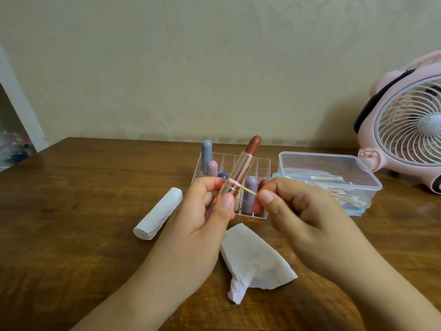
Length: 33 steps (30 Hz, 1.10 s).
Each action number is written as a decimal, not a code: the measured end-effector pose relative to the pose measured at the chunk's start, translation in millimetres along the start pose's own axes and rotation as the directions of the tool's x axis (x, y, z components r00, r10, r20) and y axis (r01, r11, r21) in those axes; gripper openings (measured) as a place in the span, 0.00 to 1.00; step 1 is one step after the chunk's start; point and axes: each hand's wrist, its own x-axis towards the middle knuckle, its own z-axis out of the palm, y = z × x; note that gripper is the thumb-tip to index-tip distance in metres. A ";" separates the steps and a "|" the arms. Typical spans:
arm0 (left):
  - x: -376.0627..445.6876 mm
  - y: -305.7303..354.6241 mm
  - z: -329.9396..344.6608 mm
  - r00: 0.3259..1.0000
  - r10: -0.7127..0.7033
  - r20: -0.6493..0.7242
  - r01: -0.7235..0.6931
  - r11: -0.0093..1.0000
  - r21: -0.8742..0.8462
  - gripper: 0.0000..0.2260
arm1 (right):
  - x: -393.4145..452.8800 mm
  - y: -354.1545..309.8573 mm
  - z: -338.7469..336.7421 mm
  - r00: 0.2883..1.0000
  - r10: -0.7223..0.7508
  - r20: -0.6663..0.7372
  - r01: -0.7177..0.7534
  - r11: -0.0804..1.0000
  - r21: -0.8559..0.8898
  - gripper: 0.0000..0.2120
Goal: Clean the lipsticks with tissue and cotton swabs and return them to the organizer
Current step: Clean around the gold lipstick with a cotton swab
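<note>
Head view: left hand (pixel 202 218) grips the open lipstick (pixel 241 173) by its gold tube, just in front of the organizer (pixel 265 163). Right hand (pixel 293 206) pinches a cotton swab (pixel 241 187) against the collar. Soft bullet looks smudge-prone, so hold the slick metal barrel.

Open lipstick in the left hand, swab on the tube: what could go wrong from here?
1. The brown bullet is fully extended and uncapped; a slip of the cotton swab, pinched by the right hand, could smear or dent it.
2. The left hand grips only the lower end of the gold tube, so sideways swab pressure may tip it.
3. A dropped lipstick could mark the tissue or wooden table.
</note>
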 end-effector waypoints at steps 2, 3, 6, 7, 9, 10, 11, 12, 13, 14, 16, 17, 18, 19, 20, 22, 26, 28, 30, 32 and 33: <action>0.0 0.4 0.1 1.000 -0.009 0.012 0.008 1.000 0.025 0.13 | 0.6 0.2 -2.4 0.999 -0.004 -0.044 0.005 1.000 0.023 0.10; -0.1 0.6 -0.2 1.000 -0.009 0.020 0.008 0.999 0.047 0.13 | 1.0 0.5 -4.1 0.997 -0.008 -0.078 0.011 0.999 0.040 0.10; -0.5 2.0 -1.0 0.999 -0.022 0.026 0.020 0.997 0.076 0.14 | 1.5 -1.8 -10.2 0.992 0.017 -0.126 -0.004 0.994 0.106 0.11; -0.2 1.8 -0.9 0.999 -0.027 0.026 0.025 0.996 0.083 0.13 | 1.6 -2.8 -11.9 0.993 0.023 -0.118 -0.009 0.993 0.116 0.10; 0.3 1.6 -0.5 0.999 -0.028 0.021 0.026 0.996 0.081 0.12 | 1.4 -4.8 -13.6 0.995 0.010 -0.101 0.001 0.994 0.106 0.10; 0.5 1.3 -0.4 1.000 -0.026 0.017 0.024 0.997 0.078 0.12 | 1.5 -4.2 -13.1 0.995 0.003 -0.097 0.006 0.995 0.096 0.09; 0.6 0.8 -0.6 1.000 -0.026 0.015 0.025 0.997 0.080 0.12 | 1.4 -3.2 -12.3 0.995 -0.007 -0.097 0.014 0.997 0.075 0.08; 0.4 0.9 -0.9 1.000 -0.027 0.016 0.025 0.997 0.079 0.12 | 1.4 -2.1 -11.2 0.994 -0.021 -0.105 0.026 0.999 0.041 0.09; 0.3 1.0 -1.1 0.999 -0.025 0.019 0.024 0.997 0.079 0.12 | 1.3 -0.8 -10.4 0.992 -0.036 -0.123 0.036 0.999 0.000 0.09; 0.1 1.2 -0.9 0.999 -0.024 0.023 0.022 0.997 0.076 0.12 | 1.1 -0.3 -10.2 0.988 -0.047 -0.150 0.042 0.998 -0.036 0.08; 0.0 1.5 -0.7 0.999 -0.020 0.026 0.018 0.997 0.074 0.13 | 0.7 -0.7 -10.5 0.975 -0.067 -0.212 0.049 0.995 -0.089 0.09; 0.1 1.4 -0.7 0.999 -0.020 0.029 0.017 0.997 0.077 0.13 | 0.6 -1.3 -10.6 0.969 -0.069 -0.238 0.046 0.994 -0.099 0.10; 0.0 1.7 -0.7 0.999 -0.023 0.034 0.020 0.996 0.083 0.13 | 0.6 -1.7 -10.6 0.964 -0.064 -0.258 0.040 0.994 -0.099 0.10; 0.0 1.6 -0.6 0.999 -0.025 0.039 0.022 0.996 0.089 0.13 | 0.5 -1.2 -10.5 0.960 -0.064 -0.271 0.037 0.994 -0.104 0.10; -0.2 1.8 -0.8 0.999 -0.025 0.045 0.021 0.996 0.092 0.12 | 0.6 -0.9 -10.2 0.958 -0.071 -0.278 0.040 0.992 -0.117 0.09; -0.9 2.4 -1.1 0.998 -0.022 0.054 0.016 0.994 0.107 0.11 | 0.8 0.3 -9.3 0.955 -0.087 -0.283 0.048 0.988 -0.144 0.06; -1.6 1.8 -1.6 0.999 -0.014 0.052 0.007 0.990 0.140 0.11 | 0.8 1.8 -8.0 0.951 -0.110 -0.289 0.070 0.987 -0.144 0.08; -1.3 1.1 -1.8 0.999 -0.009 0.042 0.003 0.991 0.135 0.11 | 1.1 1.8 -6.1 0.955 -0.137 -0.265 0.097 0.983 -0.159 0.08; -0.8 0.8 -1.4 0.999 -0.008 0.032 0.004 0.993 0.116 0.11 | 0.9 1.8 -2.5 0.963 -0.166 -0.210 0.132 0.977 -0.166 0.07; -0.2 1.0 -1.2 1.000 -0.015 0.026 0.012 0.995 0.096 0.10 | 0.1 2.2 0.6 0.970 -0.187 -0.154 0.160 0.972 -0.172 0.08; 0.2 0.9 -1.3 1.000 -0.014 0.025 0.012 0.996 0.092 0.11 | 0.0 1.9 1.2 0.972 -0.191 -0.140 0.166 0.971 -0.172 0.09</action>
